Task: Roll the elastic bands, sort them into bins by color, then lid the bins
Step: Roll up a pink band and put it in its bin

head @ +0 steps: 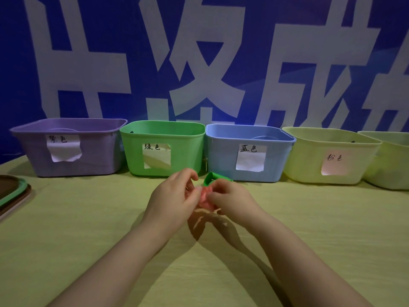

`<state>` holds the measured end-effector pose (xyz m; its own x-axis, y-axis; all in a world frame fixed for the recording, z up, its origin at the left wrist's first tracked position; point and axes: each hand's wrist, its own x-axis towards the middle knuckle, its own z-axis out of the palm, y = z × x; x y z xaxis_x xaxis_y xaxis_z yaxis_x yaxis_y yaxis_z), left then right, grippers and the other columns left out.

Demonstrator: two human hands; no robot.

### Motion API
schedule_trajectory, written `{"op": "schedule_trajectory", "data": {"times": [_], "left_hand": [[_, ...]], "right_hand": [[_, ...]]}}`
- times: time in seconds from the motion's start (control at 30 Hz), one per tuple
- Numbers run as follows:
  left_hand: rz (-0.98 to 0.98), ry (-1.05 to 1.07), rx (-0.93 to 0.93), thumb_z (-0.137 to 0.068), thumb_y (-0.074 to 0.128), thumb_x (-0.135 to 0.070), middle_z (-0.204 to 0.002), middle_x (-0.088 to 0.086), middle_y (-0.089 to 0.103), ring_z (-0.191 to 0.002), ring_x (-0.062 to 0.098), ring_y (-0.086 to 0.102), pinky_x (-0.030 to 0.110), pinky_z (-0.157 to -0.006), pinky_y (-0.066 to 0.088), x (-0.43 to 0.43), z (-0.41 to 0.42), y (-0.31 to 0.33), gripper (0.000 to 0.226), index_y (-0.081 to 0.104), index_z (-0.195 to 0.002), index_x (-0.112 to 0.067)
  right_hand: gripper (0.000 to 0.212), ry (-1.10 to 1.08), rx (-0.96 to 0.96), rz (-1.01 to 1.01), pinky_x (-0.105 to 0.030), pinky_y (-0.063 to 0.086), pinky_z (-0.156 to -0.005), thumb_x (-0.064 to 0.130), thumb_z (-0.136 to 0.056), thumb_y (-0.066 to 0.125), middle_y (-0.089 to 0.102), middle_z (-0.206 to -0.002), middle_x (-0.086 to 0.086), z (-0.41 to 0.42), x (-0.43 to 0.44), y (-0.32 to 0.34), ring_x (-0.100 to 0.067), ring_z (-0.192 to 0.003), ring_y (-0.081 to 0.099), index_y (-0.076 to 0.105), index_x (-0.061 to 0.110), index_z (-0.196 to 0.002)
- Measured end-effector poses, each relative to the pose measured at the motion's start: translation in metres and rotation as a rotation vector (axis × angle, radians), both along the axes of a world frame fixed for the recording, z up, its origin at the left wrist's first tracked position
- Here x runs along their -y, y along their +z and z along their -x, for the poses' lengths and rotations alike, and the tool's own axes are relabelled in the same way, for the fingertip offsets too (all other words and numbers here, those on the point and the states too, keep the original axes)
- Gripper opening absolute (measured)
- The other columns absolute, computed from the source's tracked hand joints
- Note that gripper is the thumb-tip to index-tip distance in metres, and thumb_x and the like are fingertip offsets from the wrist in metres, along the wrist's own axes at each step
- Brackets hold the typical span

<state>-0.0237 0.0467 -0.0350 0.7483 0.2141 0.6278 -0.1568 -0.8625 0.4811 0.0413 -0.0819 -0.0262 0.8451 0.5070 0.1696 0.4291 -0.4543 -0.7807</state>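
Pinching a crumpled pink band (204, 196) between them, the left hand (174, 196) and right hand (230, 197) meet low over the table (88, 240). A green band (213, 177) sits just behind the right hand, before the blue bin (223, 156), which stands unlidded in a row with the purple bin (33, 156) and green bin (132, 156).

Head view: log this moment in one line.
phase: rolling | left hand, right hand: pinch pink band | green band: just beyond right hand | pink-label bin: unlidded
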Motion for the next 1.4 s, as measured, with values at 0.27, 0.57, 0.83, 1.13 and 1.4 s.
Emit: {"op": "schedule_trajectory", "data": {"times": [0.27, 0.57, 0.83, 1.13, 1.4], "left_hand": [[-0.067, 0.034, 0.086, -0.079, 0.067, -0.038, -0.094, -0.009, 0.047, -0.091, 0.013, 0.047, 0.022, -0.071, 0.033, 0.007, -0.005, -0.001, 0.031, 0.062, -0.100, -0.016], [-0.009, 0.016, 0.040, -0.086, 0.063, -0.022, -0.088, -0.010, 0.065, -0.080, 0.010, 0.057, 0.027, -0.067, 0.046, 0.013, -0.003, -0.004, 0.020, 0.065, -0.105, -0.025], [-0.100, 0.017, 0.053, -0.082, 0.065, -0.018, -0.084, -0.004, 0.062, -0.080, 0.015, 0.055, 0.033, -0.066, 0.044, 0.014, -0.004, -0.005, 0.007, 0.068, -0.089, -0.017], [-0.117, -0.104, 0.000, -0.081, 0.068, -0.019, -0.084, -0.005, 0.062, -0.082, 0.015, 0.056, 0.034, -0.070, 0.046, 0.017, -0.004, -0.008, 0.009, 0.068, -0.090, -0.018], [0.494, -0.237, -0.024, -0.080, 0.068, -0.011, -0.075, -0.010, 0.069, -0.075, 0.000, 0.064, 0.014, -0.067, 0.050, 0.022, 0.000, -0.005, 0.021, 0.062, -0.082, -0.031]], "right_hand": [[0.016, -0.042, -0.408, -0.432, -0.037, 0.053, -0.075, 0.008, -0.091, 0.049, 0.066, -0.096, -0.016, -0.006, 0.004, 0.007, -0.029, -0.082, 0.062, 0.059, 0.004, -0.102], [0.014, 0.077, -0.626, -0.551, -0.028, 0.048, -0.067, 0.008, -0.089, 0.045, 0.063, -0.080, -0.010, -0.003, 0.011, 0.014, -0.018, -0.068, 0.058, 0.057, 0.011, -0.095], [0.024, 0.027, -0.106, -0.331, -0.007, 0.042, -0.052, 0.022, -0.081, 0.070, 0.060, -0.103, 0.001, 0.005, 0.031, 0.018, 0.000, -0.071, 0.059, 0.055, 0.023, -0.101], [0.023, 0.045, 0.251, -0.111, -0.022, 0.047, -0.073, 0.024, -0.077, 0.073, 0.067, -0.076, 0.011, 0.011, 0.034, 0.006, -0.003, -0.076, 0.061, 0.058, 0.040, -0.070], [0.018, 0.042, 0.056, -0.324, -0.020, 0.050, -0.053, 0.014, -0.081, 0.070, 0.063, -0.058, 0.016, 0.012, 0.036, 0.012, 0.001, -0.052, 0.058, 0.062, 0.028, -0.074]]}}
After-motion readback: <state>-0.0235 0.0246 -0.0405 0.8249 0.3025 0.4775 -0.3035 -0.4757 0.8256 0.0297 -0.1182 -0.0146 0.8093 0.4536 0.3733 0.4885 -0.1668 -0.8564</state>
